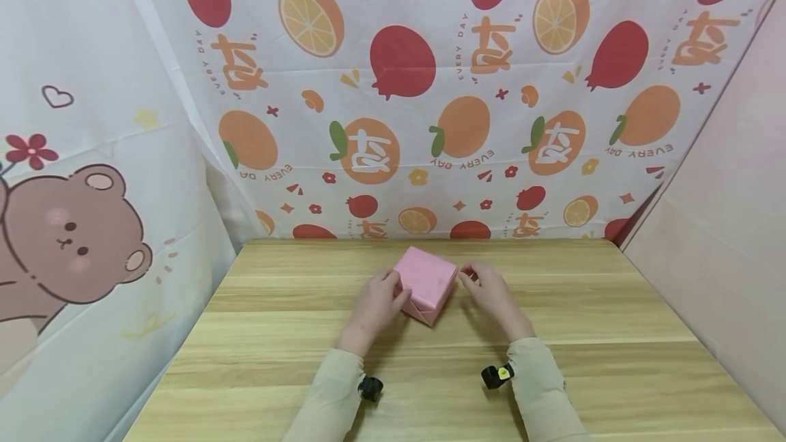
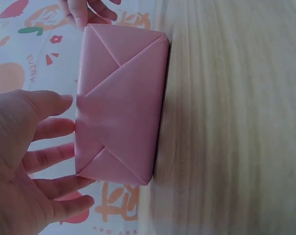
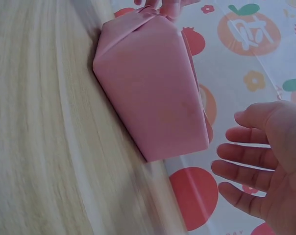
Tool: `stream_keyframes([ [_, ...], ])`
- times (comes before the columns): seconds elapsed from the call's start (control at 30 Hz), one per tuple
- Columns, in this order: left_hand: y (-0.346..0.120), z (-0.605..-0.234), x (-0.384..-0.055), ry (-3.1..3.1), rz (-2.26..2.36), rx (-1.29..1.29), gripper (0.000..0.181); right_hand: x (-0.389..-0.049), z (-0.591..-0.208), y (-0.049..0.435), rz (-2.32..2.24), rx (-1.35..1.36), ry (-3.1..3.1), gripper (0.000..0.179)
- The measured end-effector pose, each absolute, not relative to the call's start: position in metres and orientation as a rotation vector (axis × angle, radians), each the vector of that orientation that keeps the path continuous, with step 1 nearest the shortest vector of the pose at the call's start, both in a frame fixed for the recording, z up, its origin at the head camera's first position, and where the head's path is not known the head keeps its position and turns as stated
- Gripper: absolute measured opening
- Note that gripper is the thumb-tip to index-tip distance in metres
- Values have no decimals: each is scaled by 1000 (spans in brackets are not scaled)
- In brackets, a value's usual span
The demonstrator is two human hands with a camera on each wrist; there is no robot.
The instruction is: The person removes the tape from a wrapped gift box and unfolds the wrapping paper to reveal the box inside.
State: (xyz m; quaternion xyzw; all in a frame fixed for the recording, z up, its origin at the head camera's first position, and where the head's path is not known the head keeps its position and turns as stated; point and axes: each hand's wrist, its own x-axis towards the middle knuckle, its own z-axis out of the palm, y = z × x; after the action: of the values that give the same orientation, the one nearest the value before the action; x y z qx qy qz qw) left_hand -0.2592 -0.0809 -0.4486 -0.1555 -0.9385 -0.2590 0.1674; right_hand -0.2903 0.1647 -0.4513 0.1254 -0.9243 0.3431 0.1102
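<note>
A box wrapped in pink paper [image 1: 425, 274] sits on the wooden table, turned at an angle. In the left wrist view its end face [image 2: 119, 107] shows crossing diagonal folds laid flat. My left hand [image 1: 376, 300] is at the box's left side, its thumb and relaxed fingertips right at the upper edge. Close by the right corner is my right hand [image 1: 491, 290], fingers loosely bent and holding nothing. The right wrist view shows a smooth long side of the box [image 3: 148, 88], with a gap between it and that hand's fingers [image 3: 246, 154].
The wooden table [image 1: 276, 374] extends around the box to a back edge at a fruit-printed curtain [image 1: 402, 60]. A bear-printed white cloth [image 1: 74, 237] hangs at the left and a plain pale cloth [image 1: 724, 210] at the right. Black wrist cameras [image 1: 370, 388] sit on both sleeves.
</note>
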Motion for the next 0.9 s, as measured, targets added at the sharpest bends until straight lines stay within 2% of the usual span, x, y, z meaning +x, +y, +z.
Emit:
stream_keyframes([
  [0.4,-81,-453,-259,-2580,-774,-466,11,-288,-456,159,999,403,-2713,19],
  [0.6,-81,-451,-258,-2567,-780,-466,12,-290,-460,156,923,417,-2688,21],
  [0.77,-84,-452,-260,-2616,-690,-415,20,-292,-465,150,784,491,-2589,16],
  [0.9,-86,-454,-262,-2715,-674,-343,40,-293,-467,143,663,559,-2472,9],
])
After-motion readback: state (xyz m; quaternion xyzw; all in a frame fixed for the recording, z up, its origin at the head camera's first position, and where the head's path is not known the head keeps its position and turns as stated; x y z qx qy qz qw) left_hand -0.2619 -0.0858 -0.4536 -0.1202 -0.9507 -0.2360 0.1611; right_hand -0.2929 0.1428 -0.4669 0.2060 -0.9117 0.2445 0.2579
